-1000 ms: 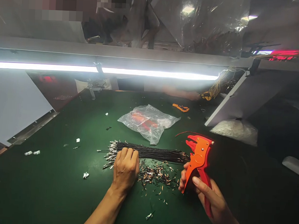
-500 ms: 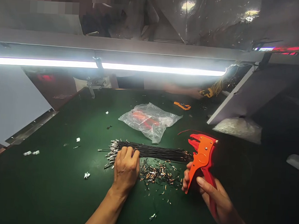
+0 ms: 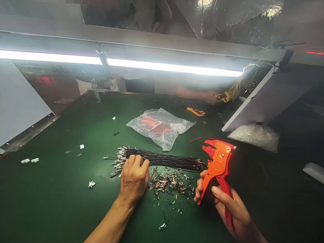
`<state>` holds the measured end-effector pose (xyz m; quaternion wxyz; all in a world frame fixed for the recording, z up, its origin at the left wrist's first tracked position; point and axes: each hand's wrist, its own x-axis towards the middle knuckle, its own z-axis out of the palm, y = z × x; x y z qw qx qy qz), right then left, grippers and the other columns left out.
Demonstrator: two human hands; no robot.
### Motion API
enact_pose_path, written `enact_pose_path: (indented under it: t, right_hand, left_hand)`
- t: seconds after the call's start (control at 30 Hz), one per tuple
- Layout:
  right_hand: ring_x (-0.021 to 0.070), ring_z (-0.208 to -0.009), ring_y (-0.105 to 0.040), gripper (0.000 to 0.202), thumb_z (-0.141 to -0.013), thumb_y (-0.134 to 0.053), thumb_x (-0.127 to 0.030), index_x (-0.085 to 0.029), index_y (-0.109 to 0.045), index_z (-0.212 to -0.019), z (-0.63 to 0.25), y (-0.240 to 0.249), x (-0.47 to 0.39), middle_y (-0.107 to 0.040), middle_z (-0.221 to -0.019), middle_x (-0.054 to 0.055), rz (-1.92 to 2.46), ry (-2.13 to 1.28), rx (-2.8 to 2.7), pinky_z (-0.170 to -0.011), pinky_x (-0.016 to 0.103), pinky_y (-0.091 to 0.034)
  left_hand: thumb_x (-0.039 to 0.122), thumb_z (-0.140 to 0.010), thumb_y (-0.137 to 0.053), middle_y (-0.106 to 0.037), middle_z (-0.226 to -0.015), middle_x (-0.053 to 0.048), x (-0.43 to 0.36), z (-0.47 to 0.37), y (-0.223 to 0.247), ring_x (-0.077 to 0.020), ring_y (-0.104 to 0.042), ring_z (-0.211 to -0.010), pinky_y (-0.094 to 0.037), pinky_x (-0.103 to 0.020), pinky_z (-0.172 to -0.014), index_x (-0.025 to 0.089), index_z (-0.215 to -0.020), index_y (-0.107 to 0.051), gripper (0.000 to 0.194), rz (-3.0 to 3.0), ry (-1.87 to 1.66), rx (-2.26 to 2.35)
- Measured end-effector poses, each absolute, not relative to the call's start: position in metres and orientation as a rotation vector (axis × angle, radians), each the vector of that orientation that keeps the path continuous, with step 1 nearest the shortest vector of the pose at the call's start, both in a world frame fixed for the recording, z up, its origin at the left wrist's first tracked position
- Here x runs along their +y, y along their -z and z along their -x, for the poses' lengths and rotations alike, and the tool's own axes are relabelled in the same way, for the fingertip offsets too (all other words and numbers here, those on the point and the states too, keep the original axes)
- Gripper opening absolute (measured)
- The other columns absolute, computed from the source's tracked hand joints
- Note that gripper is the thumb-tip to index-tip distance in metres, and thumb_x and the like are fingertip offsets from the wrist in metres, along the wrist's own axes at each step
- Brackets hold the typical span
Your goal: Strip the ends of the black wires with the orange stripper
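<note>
A bundle of thin black wires (image 3: pixel 168 159) lies across the green table, with silvery terminals (image 3: pixel 119 159) at its left end and bare-looking tips at its right. My left hand (image 3: pixel 134 175) is curled over the bundle near the terminals, its fingertips hidden behind the knuckles. In my right hand (image 3: pixel 235 207) is an orange and red wire stripper (image 3: pixel 218 161), gripped by both handles, its jaws pointing left just beyond the bundle's right end. The jaws look apart. Below the wires is a scatter of black and copper-coloured scraps (image 3: pixel 170 182).
Behind the wires lies a clear plastic bag (image 3: pixel 161 127) with something orange-red inside. Farther back are an orange tool (image 3: pixel 196 111) and another person's hand (image 3: pixel 210 97) by a yellow tool (image 3: pixel 222 97). White connectors (image 3: pixel 91 184) dot the left side. A lamp tube (image 3: pixel 169 67) hangs across.
The whole view has shifted a little, so things appear slightly higher and farther left. Both hands keep nearly the same pose and hold.
</note>
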<state>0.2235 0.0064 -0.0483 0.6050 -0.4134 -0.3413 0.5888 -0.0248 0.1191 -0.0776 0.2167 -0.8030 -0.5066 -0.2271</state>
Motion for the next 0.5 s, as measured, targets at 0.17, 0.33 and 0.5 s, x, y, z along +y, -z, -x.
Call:
enact_pose_path:
  t: [0.17, 0.33, 0.5]
  right_hand:
    - [0.0322, -0.105, -0.063, 0.026, -0.093, -0.065, -0.040, -0.026, -0.060, -0.114, -0.225, 0.046, 0.005, -0.068, -0.095, 0.007, 0.979, -1.375, -0.818, -0.078, 0.044, -0.054]
    - [0.0308, -0.104, -0.062, 0.026, -0.091, -0.067, -0.038, -0.028, -0.059, -0.113, -0.225, 0.042, 0.004, -0.068, -0.097, 0.005, 0.962, -1.337, -0.805, -0.086, 0.046, -0.052]
    - [0.0307, -0.099, -0.062, 0.026, -0.091, -0.066, -0.039, -0.026, -0.061, -0.112, -0.223, 0.040, 0.003, -0.067, -0.096, 0.006, 0.951, -1.336, -0.843, -0.082, 0.045, -0.052]
  left_hand:
    - [0.010, -0.086, -0.060, -0.060, -0.072, -0.004, 0.117, 0.023, 0.074, -0.0234, -0.052, -0.076, -0.042, -0.036, -0.068, 0.021, -0.070, -0.062, 0.020, 2.210, 0.747, -1.415]
    - [0.013, -0.089, -0.051, -0.057, -0.064, -0.007, 0.117, 0.023, 0.071, -0.0259, -0.047, -0.070, -0.035, -0.040, -0.067, 0.022, -0.067, -0.059, 0.025, 2.201, 0.925, -1.549]
    - [0.021, -0.086, -0.051, -0.059, -0.069, -0.007, 0.117, 0.017, 0.056, -0.0254, -0.050, -0.073, -0.036, -0.039, -0.069, 0.024, -0.065, -0.054, 0.022, 2.421, 1.072, -1.803]
